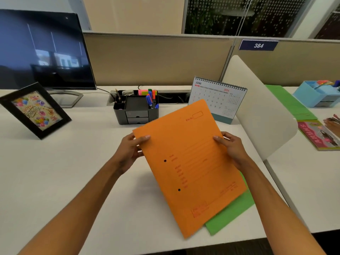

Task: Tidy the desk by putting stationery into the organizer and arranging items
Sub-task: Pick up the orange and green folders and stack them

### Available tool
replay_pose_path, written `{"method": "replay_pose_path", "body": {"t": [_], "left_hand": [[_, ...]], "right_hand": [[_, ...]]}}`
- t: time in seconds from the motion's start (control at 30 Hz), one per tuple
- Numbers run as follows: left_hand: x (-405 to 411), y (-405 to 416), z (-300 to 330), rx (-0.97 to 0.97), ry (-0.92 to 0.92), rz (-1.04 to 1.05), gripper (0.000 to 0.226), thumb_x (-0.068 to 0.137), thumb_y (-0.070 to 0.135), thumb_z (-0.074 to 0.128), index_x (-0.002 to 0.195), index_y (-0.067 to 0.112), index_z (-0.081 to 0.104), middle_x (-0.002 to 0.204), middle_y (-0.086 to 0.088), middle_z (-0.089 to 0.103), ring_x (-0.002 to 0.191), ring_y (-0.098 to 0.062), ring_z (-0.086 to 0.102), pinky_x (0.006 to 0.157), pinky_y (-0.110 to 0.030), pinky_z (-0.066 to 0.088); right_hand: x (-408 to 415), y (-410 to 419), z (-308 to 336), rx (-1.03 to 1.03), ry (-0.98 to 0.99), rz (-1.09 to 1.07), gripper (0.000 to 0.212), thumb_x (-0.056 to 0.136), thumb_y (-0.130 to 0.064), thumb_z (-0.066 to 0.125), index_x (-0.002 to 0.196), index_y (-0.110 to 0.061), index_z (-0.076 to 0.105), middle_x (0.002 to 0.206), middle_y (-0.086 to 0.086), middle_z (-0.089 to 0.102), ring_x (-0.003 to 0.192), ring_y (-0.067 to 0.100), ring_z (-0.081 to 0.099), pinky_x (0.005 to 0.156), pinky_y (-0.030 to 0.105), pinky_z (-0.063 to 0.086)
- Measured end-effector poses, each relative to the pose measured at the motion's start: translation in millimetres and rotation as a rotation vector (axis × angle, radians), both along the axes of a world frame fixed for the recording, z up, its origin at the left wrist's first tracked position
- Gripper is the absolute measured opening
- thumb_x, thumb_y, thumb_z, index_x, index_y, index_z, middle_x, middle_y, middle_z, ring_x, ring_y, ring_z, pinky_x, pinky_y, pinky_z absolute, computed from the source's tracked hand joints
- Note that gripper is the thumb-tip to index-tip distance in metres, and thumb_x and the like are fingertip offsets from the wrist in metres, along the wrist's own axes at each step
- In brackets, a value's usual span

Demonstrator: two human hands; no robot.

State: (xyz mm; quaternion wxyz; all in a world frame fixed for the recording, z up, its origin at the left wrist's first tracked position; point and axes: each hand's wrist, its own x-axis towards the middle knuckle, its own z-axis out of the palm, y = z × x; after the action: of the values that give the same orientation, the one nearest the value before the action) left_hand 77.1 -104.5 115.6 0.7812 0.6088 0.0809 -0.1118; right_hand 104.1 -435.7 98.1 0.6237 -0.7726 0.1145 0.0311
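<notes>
Both hands, left hand (131, 150) and right hand (232, 148), pinch the orange folder (189, 162) by its side edges, tilted above the green folder (230, 212) near the desk's (64, 172) front edge, probably to square them

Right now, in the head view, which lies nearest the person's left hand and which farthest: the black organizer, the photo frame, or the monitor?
From the left hand:
1. Black organizer, just beyond it, slightly right.
2. Photo frame, far left.
3. Monitor, back left, farthest.

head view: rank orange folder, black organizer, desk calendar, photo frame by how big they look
1. orange folder, though it is nearest the camera
2. photo frame and desk calendar: too alike to rank
3. black organizer
</notes>
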Motion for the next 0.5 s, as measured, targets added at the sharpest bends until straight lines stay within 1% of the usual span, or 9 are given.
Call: {"method": "replay_pose_path", "body": {"t": [0.1, 0.17, 0.23, 0.3, 0.37, 0.4, 0.43, 0.5], "left_hand": [[-13, -5, 2, 0.007, -0.031, -0.043, 0.048, 0.077, 0.022, 0.068, 0.124, 0.023, 0.057, 0.114, -0.001, 0.070, 0.103, -0.024, 0.068, 0.084, -0.043, 0.055], [-23, -11, 0, 0.033, -0.043, -0.077, 0.046, 0.079, 0.023, 0.068, 0.124, 0.024, 0.058, 0.115, 0.001, 0.070, 0.105, -0.023, 0.067, 0.086, -0.045, 0.054], [-32, -17, -2, 0.022, -0.050, -0.078, 0.042, 0.084, 0.024, 0.065, 0.125, 0.022, 0.057, 0.117, -0.001, 0.070, 0.106, -0.025, 0.067, 0.086, -0.047, 0.055], [-38, -21, -2, 0.007, -0.070, -0.034, 0.033, 0.090, 0.026, 0.059, 0.123, 0.022, 0.058, 0.115, -0.002, 0.070, 0.103, -0.025, 0.068, 0.082, -0.044, 0.057], [-41, -22, 0, 0.010, -0.086, 0.030, 0.027, 0.094, 0.030, 0.054, 0.120, 0.025, 0.059, 0.112, -0.002, 0.072, 0.101, -0.025, 0.069, 0.079, -0.044, 0.058], [-41, -21, 0, 0.013, -0.089, 0.053, 0.026, 0.095, 0.031, 0.052, 0.120, 0.025, 0.059, 0.111, -0.002, 0.072, 0.100, -0.025, 0.069, 0.078, -0.045, 0.058], [-42, -20, 0, 0.016, -0.088, 0.072, 0.026, 0.095, 0.032, 0.051, 0.120, 0.026, 0.059, 0.111, -0.002, 0.072, 0.099, -0.025, 0.070, 0.078, -0.045, 0.058], [-43, -16, 2, 0.009, -0.084, 0.096, 0.028, 0.095, 0.034, 0.052, 0.120, 0.026, 0.059, 0.111, -0.003, 0.072, 0.099, -0.026, 0.069, 0.079, -0.048, 0.057]], "right_hand": [[0, 9, 4, 0.115, -0.035, -0.059, 0.029, 0.084, -0.038, 0.072, 0.108, -0.022, 0.070, 0.107, -0.002, 0.072, 0.103, 0.021, 0.066, 0.092, 0.042, 0.051], [0, 18, 10, 0.200, -0.060, -0.095, 0.028, 0.086, -0.032, 0.070, 0.110, -0.019, 0.069, 0.106, -0.001, 0.072, 0.101, 0.019, 0.067, 0.090, 0.040, 0.053], [0, 27, 15, 0.271, -0.082, -0.116, 0.029, 0.088, -0.028, 0.068, 0.114, -0.016, 0.067, 0.107, 0.000, 0.072, 0.100, 0.017, 0.067, 0.087, 0.036, 0.054], [0, 32, 19, 0.301, -0.097, -0.116, 0.029, 0.091, -0.029, 0.065, 0.116, -0.015, 0.066, 0.108, 0.001, 0.072, 0.102, 0.017, 0.067, 0.087, 0.035, 0.054], [-1, 33, 22, 0.312, -0.108, -0.098, 0.027, 0.096, -0.034, 0.056, 0.114, -0.017, 0.067, 0.110, 0.002, 0.072, 0.103, 0.018, 0.066, 0.088, 0.036, 0.053], [-2, 31, 22, 0.269, -0.110, -0.098, 0.027, 0.099, -0.037, 0.050, 0.112, -0.020, 0.067, 0.110, 0.002, 0.071, 0.103, 0.018, 0.065, 0.087, 0.036, 0.053], [-4, 27, 19, 0.172, -0.112, -0.103, 0.029, 0.101, -0.039, 0.045, 0.111, -0.023, 0.067, 0.108, 0.001, 0.071, 0.103, 0.018, 0.065, 0.086, 0.035, 0.052], [-9, 12, 5, -0.152, -0.130, -0.096, 0.032, 0.102, -0.040, 0.042, 0.113, -0.020, 0.064, 0.107, 0.000, 0.069, 0.105, 0.020, 0.064, 0.084, 0.033, 0.048]]}}
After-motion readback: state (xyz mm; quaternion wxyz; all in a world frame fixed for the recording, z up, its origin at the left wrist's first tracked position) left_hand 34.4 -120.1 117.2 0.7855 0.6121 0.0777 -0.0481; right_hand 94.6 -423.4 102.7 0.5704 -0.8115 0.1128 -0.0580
